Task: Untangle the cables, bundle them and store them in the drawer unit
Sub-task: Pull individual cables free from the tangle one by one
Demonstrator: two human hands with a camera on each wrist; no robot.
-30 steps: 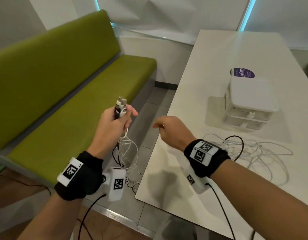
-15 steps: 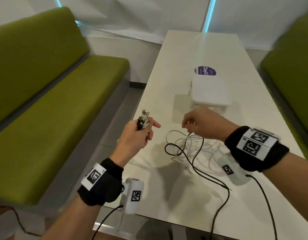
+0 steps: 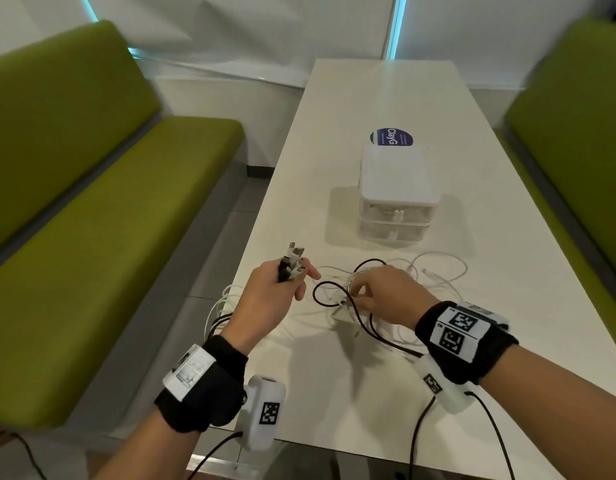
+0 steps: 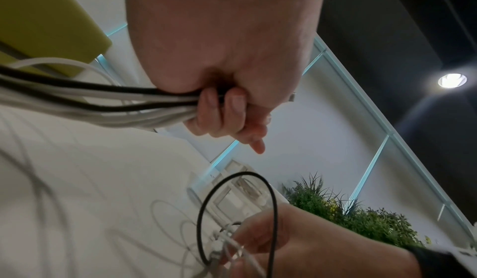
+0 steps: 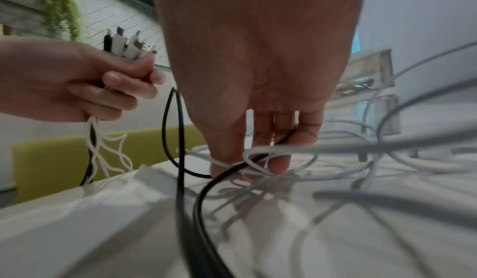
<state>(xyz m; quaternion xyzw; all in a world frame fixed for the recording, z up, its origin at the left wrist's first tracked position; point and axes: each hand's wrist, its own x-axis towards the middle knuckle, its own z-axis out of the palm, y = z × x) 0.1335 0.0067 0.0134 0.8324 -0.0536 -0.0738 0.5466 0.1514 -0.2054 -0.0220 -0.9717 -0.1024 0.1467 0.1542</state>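
My left hand [image 3: 292, 275] is raised over the table's left edge. It grips a bunch of black and white cable ends [image 3: 292, 259] with the plugs sticking up; the bunch of cable ends [image 5: 126, 44] also shows in the right wrist view. Their cords [image 4: 90, 101] trail down off the edge. My right hand [image 3: 360, 296] reaches down into the cable tangle [image 3: 438, 271] on the table. Its fingertips [image 5: 278, 162] pinch white strands beside a black loop [image 3: 320, 289]. Behind the tangle stands the white two-drawer unit [image 3: 396, 202], both drawers closed.
The white table [image 3: 369, 98] runs away from me between two green benches, one at the left [image 3: 109, 220] and one at the right [image 3: 576, 133]. A purple round sticker [image 3: 391, 137] lies behind the drawer unit. Cable loops [image 3: 220, 306] hang over the left table edge.
The view has swung right onto the table. My left hand carried the cable ends from beside the bench to the table edge. My right hand went down into the tangle.
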